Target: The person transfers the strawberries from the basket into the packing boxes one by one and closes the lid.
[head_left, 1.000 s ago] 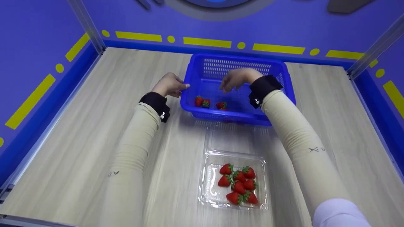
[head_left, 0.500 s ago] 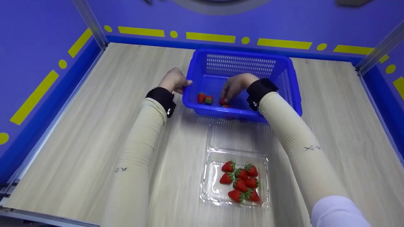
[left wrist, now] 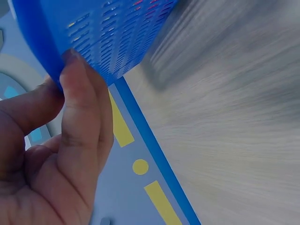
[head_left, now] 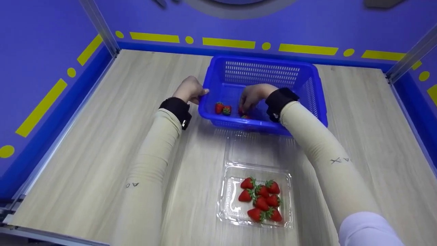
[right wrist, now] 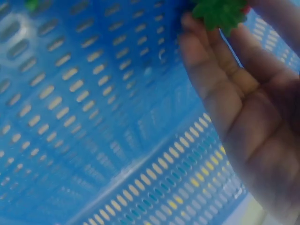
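Observation:
At the left end of the blue basket (head_left: 259,122), my left hand (head_left: 189,89) pinches the rim between thumb and fingers, as the left wrist view shows up close. My right hand (head_left: 252,97) reaches down inside the basket. Its fingers and thumb pinch a strawberry (right wrist: 220,14), whose green leafy cap shows at the fingertips in the right wrist view. Another strawberry (head_left: 245,117) peeks out just below that hand, partly hidden by the front rim. Two more strawberries (head_left: 219,108) lie together in the basket's front left corner.
In front of the basket, a clear plastic clamshell box (head_left: 222,205) lies open on the wooden table (head_left: 102,153). Several red strawberries (head_left: 262,203) sit in its tray, and its flat lid (head_left: 252,148) extends toward the basket. Blue panels (head_left: 150,17) wall the back and sides.
My right hand has lowered into the basket and taken hold of a strawberry on its floor. My left hand stays at the rim. The whole head view has shifted slightly.

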The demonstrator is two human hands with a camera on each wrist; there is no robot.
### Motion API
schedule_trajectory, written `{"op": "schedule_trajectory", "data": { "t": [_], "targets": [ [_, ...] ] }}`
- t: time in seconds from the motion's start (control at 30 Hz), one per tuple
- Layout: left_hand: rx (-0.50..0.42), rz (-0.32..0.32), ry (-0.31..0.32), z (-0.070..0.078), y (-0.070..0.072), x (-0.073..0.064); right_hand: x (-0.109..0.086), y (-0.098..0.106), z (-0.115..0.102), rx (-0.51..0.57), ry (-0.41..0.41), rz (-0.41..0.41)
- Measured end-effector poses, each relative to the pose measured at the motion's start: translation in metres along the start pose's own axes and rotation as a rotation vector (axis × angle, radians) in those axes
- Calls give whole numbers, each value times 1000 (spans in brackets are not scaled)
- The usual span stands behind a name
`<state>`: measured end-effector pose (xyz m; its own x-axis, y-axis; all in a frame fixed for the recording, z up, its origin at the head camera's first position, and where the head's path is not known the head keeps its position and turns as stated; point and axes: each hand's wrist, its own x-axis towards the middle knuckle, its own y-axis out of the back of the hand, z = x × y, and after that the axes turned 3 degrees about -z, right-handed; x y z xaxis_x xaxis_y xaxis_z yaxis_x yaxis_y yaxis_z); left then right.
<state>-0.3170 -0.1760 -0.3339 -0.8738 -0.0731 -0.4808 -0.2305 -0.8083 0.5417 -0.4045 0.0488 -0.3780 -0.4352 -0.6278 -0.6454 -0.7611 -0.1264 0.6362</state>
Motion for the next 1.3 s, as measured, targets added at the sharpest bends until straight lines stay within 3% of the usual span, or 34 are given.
{"op": "schedule_trajectory", "data": {
  "t": [0.1, 0.27, 0.37, 0.47, 0.57, 0.7, 0.87, 1.0, 1.13, 1.3],
  "targets": [
    [-1, 4, -27, -1, -2, 0, -8, 2, 1, 35, -3, 97],
    [-20, 18, -77, -8, -1, -5, -35, 8, -6, 29, 61, 291],
    [98, 107, -170, -15, 1, -10, -61, 8, -17, 13, 117, 389],
    [196, 227, -304, -20, 2, -22, -90, 0, -30, -9, 190, 467],
    [181, 259, -435, -25, -2, -46, -119, -17, -44, -37, 279, 500],
    [151, 162, -531, -42, -20, -84, -145, -51, -52, -81, 383, 462],
    [120, -27, -544, -74, -48, -121, -158, -96, -56, -159, 453, 381],
    [64, -213, -450, -91, -67, -139, -163, -127, -63, -196, 509, 353],
    [23, -394, -314, -105, -84, -146, -168, -158, -73, -231, 555, 359],
    [-19, -512, -227, -117, -102, -148, -170, -193, -87, -382, 567, 355]
  ]
}}
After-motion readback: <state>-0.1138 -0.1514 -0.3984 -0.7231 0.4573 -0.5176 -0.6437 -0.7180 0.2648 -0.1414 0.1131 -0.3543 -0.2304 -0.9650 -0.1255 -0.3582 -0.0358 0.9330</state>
